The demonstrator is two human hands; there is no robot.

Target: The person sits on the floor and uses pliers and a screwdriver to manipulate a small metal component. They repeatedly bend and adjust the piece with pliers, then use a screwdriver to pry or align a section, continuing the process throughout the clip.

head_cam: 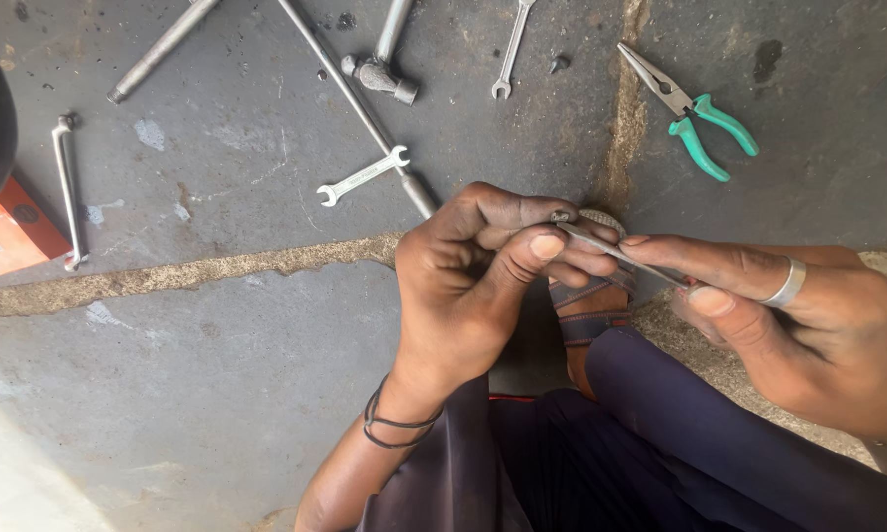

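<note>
Single head-worn view: looks steeply down, close above the hands, onto the stained grey concrete floor (pixel 217 325); tools lie toward the top edge.

We see only part of the thin metal strip (pixel 616 254): its left end vanishes under the left hand (pixel 483 266), its right end under the fingers of the right hand (pixel 788 315). The small part at its tip is too tiny to identify. The top edge cuts off 2 long rods (pixel 158 49), and the orange box (pixel 10 232) runs off left.
</note>
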